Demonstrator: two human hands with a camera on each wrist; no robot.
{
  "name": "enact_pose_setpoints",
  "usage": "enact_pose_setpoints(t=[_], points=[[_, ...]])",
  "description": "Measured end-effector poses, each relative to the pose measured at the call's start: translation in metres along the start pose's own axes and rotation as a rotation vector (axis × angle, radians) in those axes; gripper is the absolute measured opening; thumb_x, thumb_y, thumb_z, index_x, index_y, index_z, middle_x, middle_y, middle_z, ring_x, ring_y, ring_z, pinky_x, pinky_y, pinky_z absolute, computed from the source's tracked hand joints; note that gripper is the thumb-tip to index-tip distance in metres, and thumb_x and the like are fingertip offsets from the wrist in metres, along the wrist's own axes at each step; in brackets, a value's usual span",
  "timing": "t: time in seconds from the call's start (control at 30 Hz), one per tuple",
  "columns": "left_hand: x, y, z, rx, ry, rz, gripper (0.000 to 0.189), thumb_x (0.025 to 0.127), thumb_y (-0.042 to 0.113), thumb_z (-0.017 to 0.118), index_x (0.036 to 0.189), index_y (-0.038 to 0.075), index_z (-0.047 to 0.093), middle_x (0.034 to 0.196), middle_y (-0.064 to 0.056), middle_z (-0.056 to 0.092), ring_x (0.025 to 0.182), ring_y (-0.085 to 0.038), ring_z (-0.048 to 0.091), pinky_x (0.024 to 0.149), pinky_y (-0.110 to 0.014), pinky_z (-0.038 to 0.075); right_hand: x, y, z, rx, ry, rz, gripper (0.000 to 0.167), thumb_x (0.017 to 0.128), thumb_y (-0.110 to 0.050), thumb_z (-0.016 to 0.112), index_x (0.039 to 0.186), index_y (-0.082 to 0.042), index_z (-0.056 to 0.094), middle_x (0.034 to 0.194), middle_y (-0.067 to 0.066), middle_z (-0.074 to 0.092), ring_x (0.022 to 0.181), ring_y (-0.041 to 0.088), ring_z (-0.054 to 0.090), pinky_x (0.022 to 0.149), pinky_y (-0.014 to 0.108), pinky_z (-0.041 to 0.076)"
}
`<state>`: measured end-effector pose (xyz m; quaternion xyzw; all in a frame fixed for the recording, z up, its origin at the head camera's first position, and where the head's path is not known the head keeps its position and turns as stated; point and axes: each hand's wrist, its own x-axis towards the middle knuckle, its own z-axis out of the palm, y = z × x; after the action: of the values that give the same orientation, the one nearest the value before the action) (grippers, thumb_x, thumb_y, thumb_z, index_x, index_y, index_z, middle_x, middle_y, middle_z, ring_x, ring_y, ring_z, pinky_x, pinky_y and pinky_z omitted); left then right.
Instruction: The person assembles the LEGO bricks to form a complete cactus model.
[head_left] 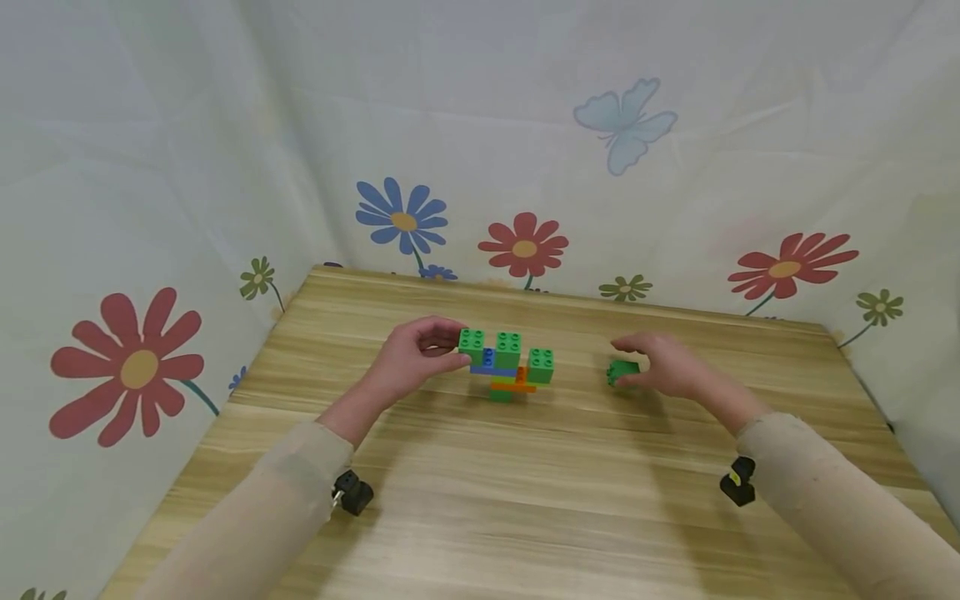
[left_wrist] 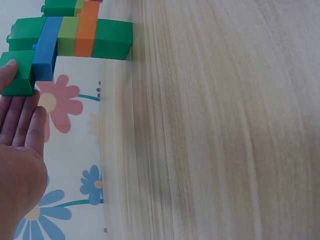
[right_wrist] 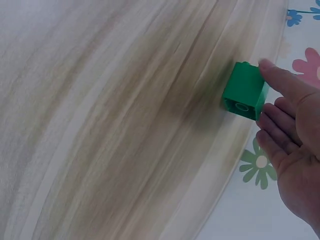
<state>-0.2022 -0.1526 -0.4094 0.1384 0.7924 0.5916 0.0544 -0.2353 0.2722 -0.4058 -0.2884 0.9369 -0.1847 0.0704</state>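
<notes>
A built-up stack of toy building blocks [head_left: 517,387] stands on the table in the head view. From bottom to top it has a green block, an orange plate, light green, a blue block [left_wrist: 47,50] and several green blocks. My left hand [head_left: 408,358] holds its upper left green block [head_left: 472,343], thumb in front and fingers behind. To the right, a loose green block [right_wrist: 245,90] lies on its side, studs facing left in the head view. My right hand [head_left: 670,365] is spread around it, thumb close against it, index finger apart from it.
The wood-grain table [head_left: 495,500] ends at the back against a white curtain [head_left: 465,125] printed with flowers and a butterfly. Black wrist cameras [head_left: 352,492] hang under both sleeves.
</notes>
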Motion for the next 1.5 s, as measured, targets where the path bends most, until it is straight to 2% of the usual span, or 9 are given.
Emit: enact_pose_setpoints(t=[0.3,0.57,0.8,1.03,1.23,1.33,1.43,1.5], points=[[0.0,0.002,0.001,-0.014,-0.003,-0.011,0.042,0.093,0.012,0.085,0.132,0.007,0.071,0.127,-0.01,0.073,0.119,-0.027,0.071,0.097,-0.034,0.062,-0.002,0.008,0.004,-0.003,0.026,-0.024,0.049,0.091,-0.014,0.087,0.131,0.009,0.069,0.127,0.025,0.072,0.117,0.044,0.068,0.1,0.062,0.056],[-0.001,0.005,0.002,-0.005,0.0,-0.016,0.041,0.093,0.012,0.085,0.132,0.007,0.071,0.126,-0.01,0.073,0.119,-0.028,0.071,0.097,-0.035,0.062,-0.002,0.007,0.009,-0.052,0.062,-0.061,0.035,0.088,-0.012,0.09,0.118,0.001,0.077,0.112,0.014,0.078,0.1,0.03,0.072,0.087,0.052,0.06],[-0.001,0.004,0.001,0.002,0.001,-0.019,0.042,0.093,0.013,0.086,0.131,0.007,0.071,0.127,-0.01,0.073,0.119,-0.027,0.071,0.098,-0.035,0.062,-0.003,0.006,0.01,-0.043,0.071,-0.039,0.034,0.088,-0.012,0.089,0.117,0.001,0.078,0.108,0.012,0.079,0.098,0.027,0.073,0.085,0.05,0.061],[0.0,0.004,0.001,0.003,0.005,-0.013,0.041,0.093,0.013,0.086,0.131,0.007,0.071,0.126,-0.01,0.073,0.119,-0.027,0.071,0.097,-0.035,0.062,0.0,0.003,0.008,0.125,0.121,-0.015,0.035,0.093,-0.005,0.084,0.124,0.005,0.074,0.112,0.015,0.078,0.105,0.033,0.073,0.093,0.056,0.061],[-0.001,0.003,0.001,0.004,0.002,-0.014,0.041,0.093,0.013,0.086,0.131,0.007,0.071,0.126,-0.01,0.074,0.119,-0.027,0.072,0.097,-0.035,0.063,0.008,-0.017,-0.001,0.2,0.199,-0.011,0.043,0.094,-0.012,0.085,0.131,0.004,0.071,0.117,0.017,0.078,0.11,0.036,0.075,0.096,0.059,0.06],[-0.001,0.003,0.001,0.004,0.001,-0.012,0.041,0.093,0.013,0.086,0.131,0.007,0.071,0.126,-0.01,0.074,0.118,-0.027,0.072,0.096,-0.034,0.063,0.014,-0.032,-0.007,0.235,0.225,-0.011,0.043,0.093,-0.013,0.086,0.131,0.001,0.072,0.116,0.013,0.078,0.109,0.032,0.075,0.097,0.057,0.061],[-0.001,0.002,0.001,0.003,0.001,-0.009,0.041,0.093,0.013,0.086,0.13,0.007,0.071,0.126,-0.01,0.074,0.118,-0.027,0.072,0.096,-0.034,0.063,0.019,-0.047,-0.013,0.309,0.234,0.007,0.042,0.095,-0.015,0.084,0.133,-0.003,0.071,0.116,0.011,0.078,0.109,0.028,0.075,0.097,0.049,0.062],[-0.001,0.002,0.001,0.005,0.002,-0.009,0.041,0.093,0.013,0.086,0.13,0.007,0.072,0.126,-0.01,0.074,0.118,-0.027,0.072,0.096,-0.034,0.063,0.022,-0.057,-0.016,0.373,0.24,0.031,0.042,0.096,-0.017,0.084,0.133,-0.004,0.07,0.117,0.011,0.077,0.109,0.027,0.074,0.094,0.039,0.063]])
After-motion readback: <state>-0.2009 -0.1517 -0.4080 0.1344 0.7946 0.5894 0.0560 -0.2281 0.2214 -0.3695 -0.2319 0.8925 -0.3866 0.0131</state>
